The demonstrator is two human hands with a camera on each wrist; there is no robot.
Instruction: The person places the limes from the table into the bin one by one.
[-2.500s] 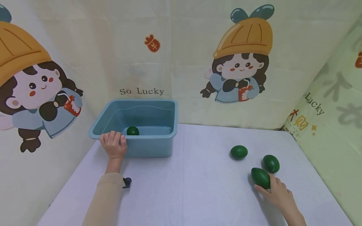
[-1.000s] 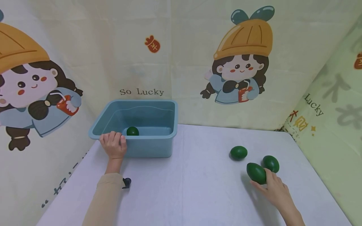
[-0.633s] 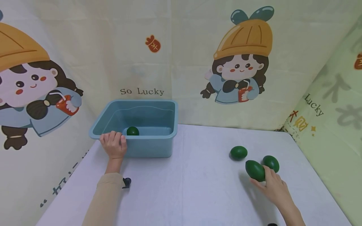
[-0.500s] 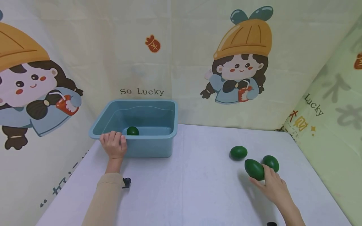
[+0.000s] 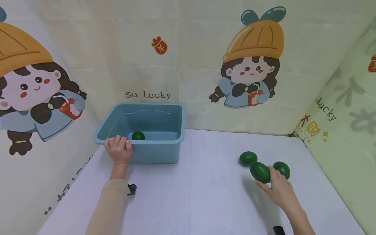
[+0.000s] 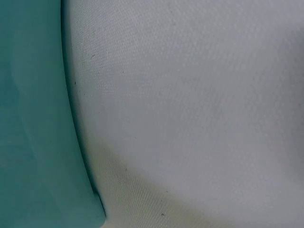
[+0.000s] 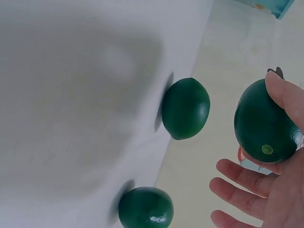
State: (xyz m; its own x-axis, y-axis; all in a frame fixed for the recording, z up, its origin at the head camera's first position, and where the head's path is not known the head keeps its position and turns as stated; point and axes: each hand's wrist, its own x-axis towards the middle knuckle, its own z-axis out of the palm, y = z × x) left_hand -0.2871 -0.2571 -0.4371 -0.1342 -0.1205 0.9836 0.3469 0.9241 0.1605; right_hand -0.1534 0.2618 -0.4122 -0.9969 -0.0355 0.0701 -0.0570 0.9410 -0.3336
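My left hand [image 5: 118, 150] grips the front rim of a blue plastic bin [image 5: 155, 152], its fingers curled over the edge. Inside the bin, one dark green avocado [image 5: 138, 135] shows above the rim. My right hand [image 5: 280, 189] pinches a glossy avocado [image 5: 259, 172] between thumb and forefinger, holding it above the table; its pale stem spot shows in the right wrist view, where the other fingers [image 7: 242, 175] are spread away from it. Two more avocados, one behind [image 5: 248, 158] and one to the right [image 5: 282, 170], lie on the table close to this hand.
A white cloth covers the table [image 5: 205, 195]. Behind it hangs a cream curtain [image 5: 194, 65] with cartoon prints, and another sheet hangs at the right. The left wrist view shows mostly the bin's wall [image 6: 33, 118] and white cloth.
My right hand has lifted the avocado off the table and carried it slightly left and away from me, towards the back avocado. The left hand stays on the bin's rim.
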